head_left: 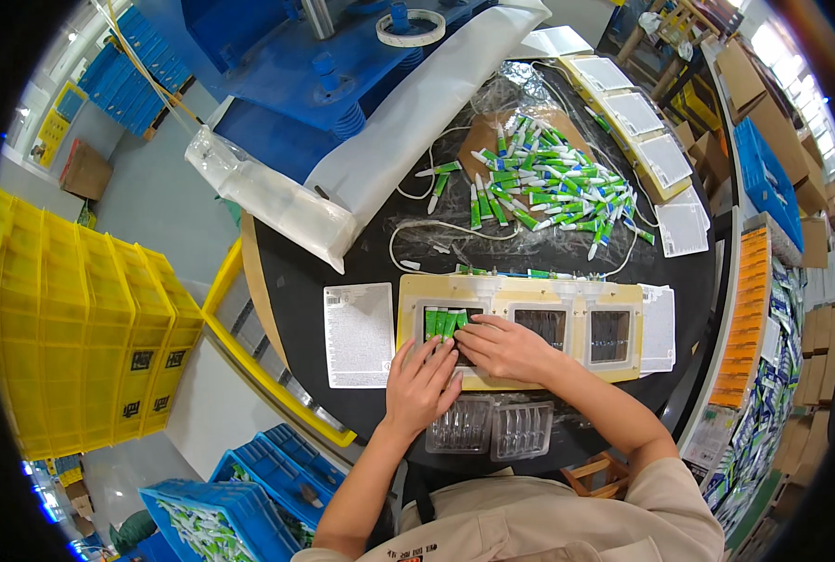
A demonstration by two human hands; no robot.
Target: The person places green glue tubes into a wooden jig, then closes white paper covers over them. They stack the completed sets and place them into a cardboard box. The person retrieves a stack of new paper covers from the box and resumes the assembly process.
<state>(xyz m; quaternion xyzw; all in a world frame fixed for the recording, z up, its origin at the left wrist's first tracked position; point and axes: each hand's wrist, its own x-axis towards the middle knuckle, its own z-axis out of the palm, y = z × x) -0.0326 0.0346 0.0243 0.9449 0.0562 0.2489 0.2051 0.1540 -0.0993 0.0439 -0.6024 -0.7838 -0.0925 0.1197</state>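
A cream-and-yellow frame (573,328) with three rectangular openings lies across the near side of the round black table. In its left opening several small green tubes (444,322) with white caps stand side by side. My left hand (419,386) comes in from below, its fingers stretched out and their tips at the lower ends of the tubes. From the right, my right hand (509,350) rests over the frame, fingers extended, with the fingertips at the rightmost tube. Two clear plastic blister trays (460,426) with moulded slots lie below the frame.
A loose pile of green tubes (553,178) covers the table's far part. Printed white cards (359,335) flank the frame. Another cream frame (628,117) with cards lies at the far right. A blue machine (296,103) stands behind; stacked yellow crates (80,318) and blue bins (197,525) are left.
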